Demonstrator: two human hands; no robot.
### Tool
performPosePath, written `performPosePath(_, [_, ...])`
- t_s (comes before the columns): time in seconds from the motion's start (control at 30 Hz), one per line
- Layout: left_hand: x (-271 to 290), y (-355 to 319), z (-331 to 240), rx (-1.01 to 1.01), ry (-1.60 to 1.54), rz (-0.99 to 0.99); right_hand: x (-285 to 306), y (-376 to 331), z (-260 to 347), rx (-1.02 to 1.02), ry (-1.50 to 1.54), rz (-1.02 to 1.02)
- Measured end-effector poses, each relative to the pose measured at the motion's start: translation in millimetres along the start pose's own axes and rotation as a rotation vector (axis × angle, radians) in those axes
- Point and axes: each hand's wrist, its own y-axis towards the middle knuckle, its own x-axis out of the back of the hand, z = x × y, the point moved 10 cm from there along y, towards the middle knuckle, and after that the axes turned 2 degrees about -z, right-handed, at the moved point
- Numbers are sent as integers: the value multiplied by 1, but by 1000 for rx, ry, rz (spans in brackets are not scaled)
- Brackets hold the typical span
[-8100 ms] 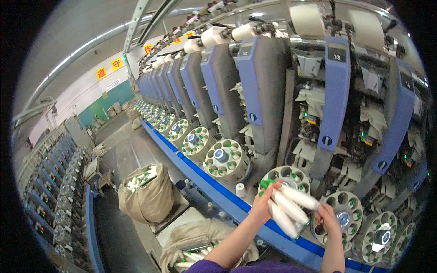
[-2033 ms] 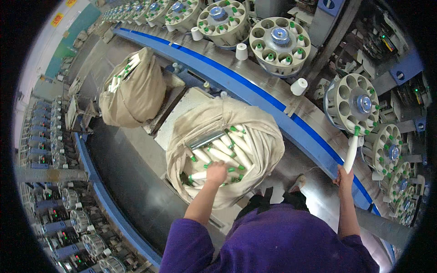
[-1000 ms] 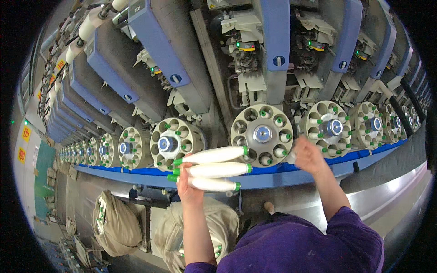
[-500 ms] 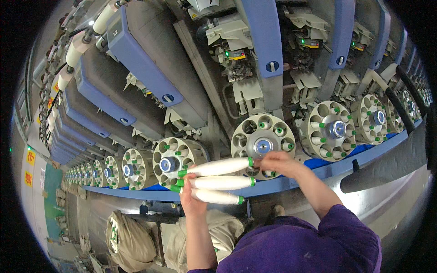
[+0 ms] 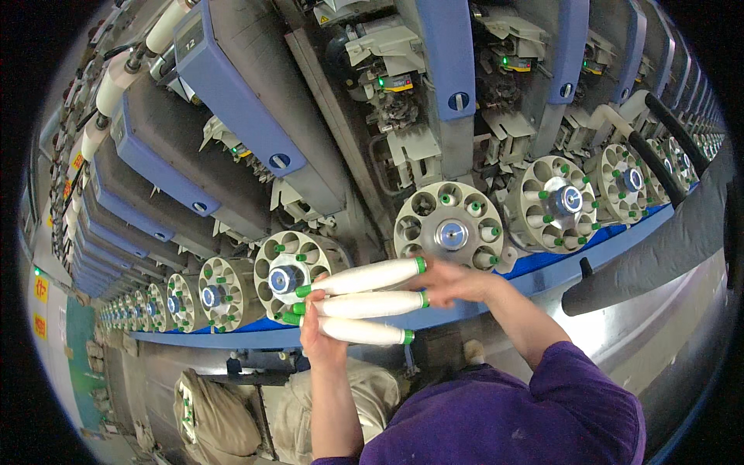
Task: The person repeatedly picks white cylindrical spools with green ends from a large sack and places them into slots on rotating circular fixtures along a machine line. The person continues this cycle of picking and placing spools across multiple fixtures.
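Three white yarn bobbins [image 5: 364, 304] with green tips are gripped at their left ends by the left hand [image 5: 319, 335], stacked and lying almost level, long axes running left to right. Their right ends are touched by the right hand [image 5: 453, 283], fingers curled around the top bobbin's tip, just below a round, pocketed bobbin wheel [image 5: 450, 227].

White yarn on green-tipped bobbins [image 5: 364, 304] is seen against cream round magazines [image 5: 450, 226] with blue hubs and green dots, blue-and-grey machine covers [image 5: 232, 101], a blue rail [image 5: 589, 260], a purple sleeve [image 5: 535, 411] and beige sacks [image 5: 217, 411].
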Motion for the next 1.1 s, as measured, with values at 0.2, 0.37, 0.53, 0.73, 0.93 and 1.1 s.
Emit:
performPosePath(0.2, [10, -2, -12, -82, 149, -54, -2, -23, -1, -145, 15, -110])
performPosePath(0.37, [-10, -2, -8, -245, 445, -49, -69, -32, 23, 10, -145, 388])
performPosePath(0.53, [-27, -3, -4, -304, 426, -37, 2, -2, 43, 157, -485, -588])
performPosePath(0.73, [-43, -1, 35, -230, 413, -64, -14, 25, 33, 394, -669, -499])
performPosePath(0.93, [-47, 14, 54, -285, 651, -155, 20, 50, -17, 140, -106, -522])
performPosePath(1.1, [-45, 36, 70, -304, 732, -286, 41, 42, 21, 326, -387, -671])
